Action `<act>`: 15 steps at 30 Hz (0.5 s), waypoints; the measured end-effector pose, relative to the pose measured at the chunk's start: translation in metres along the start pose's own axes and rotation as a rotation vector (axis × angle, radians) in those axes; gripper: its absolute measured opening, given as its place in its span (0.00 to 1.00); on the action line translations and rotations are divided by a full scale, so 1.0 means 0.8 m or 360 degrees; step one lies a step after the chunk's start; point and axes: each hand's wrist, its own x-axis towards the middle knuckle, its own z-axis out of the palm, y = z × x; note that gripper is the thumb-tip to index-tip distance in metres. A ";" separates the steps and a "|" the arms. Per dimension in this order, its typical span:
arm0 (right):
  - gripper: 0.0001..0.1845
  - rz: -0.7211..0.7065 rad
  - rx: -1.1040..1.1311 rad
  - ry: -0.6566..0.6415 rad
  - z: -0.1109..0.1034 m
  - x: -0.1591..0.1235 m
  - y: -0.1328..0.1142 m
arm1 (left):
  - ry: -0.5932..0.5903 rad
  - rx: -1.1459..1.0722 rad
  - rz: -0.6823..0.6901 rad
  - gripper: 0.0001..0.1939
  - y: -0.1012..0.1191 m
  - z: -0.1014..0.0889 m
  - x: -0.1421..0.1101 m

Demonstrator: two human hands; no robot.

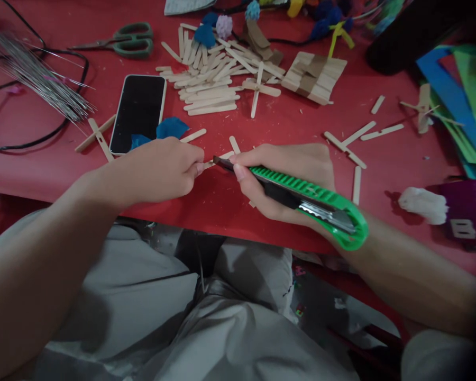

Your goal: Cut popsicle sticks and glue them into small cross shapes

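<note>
My right hand (277, 174) is closed around a green box cutter (313, 198), its blade pointing left. The blade tip meets a wooden craft stick (209, 163) near the table's front edge. Pinched at that stick's left end are the fingers of my left hand (162, 168). Another craft stick (234, 144) lies just behind the blade, partly hidden by my right hand. A blue scrap (172, 128) and a phone (138, 114) with a dark screen lie behind my left hand.
A pile of craft sticks (210, 79) lies at the back centre, with green-handled scissors (133, 41) to its left. Metal wires (43, 76) spread at far left. Cut sticks (345, 149) lie to the right, near a purple bottle (468, 211) and coloured sheets (460, 100).
</note>
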 end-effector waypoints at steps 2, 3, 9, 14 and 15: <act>0.06 0.0022 0.0016 -0.0030 -0.002 0.000 -0.004 | 0.0001 -0.0011 -0.0008 0.09 0.001 -0.001 0.000; 0.06 0.0036 0.0016 -0.0058 -0.002 0.000 -0.006 | 0.0005 -0.0026 -0.0008 0.09 0.001 -0.001 0.000; 0.08 0.0143 0.0008 -0.0130 -0.001 -0.004 -0.007 | 0.0012 -0.0098 0.0002 0.11 -0.001 0.000 0.002; 0.07 0.0177 0.0132 -0.0028 0.004 -0.010 0.002 | -0.0020 -0.0119 0.0005 0.11 -0.001 -0.003 0.004; 0.06 0.0213 0.0169 -0.0046 0.005 -0.010 0.002 | -0.0029 -0.0116 0.0003 0.11 -0.001 -0.004 0.004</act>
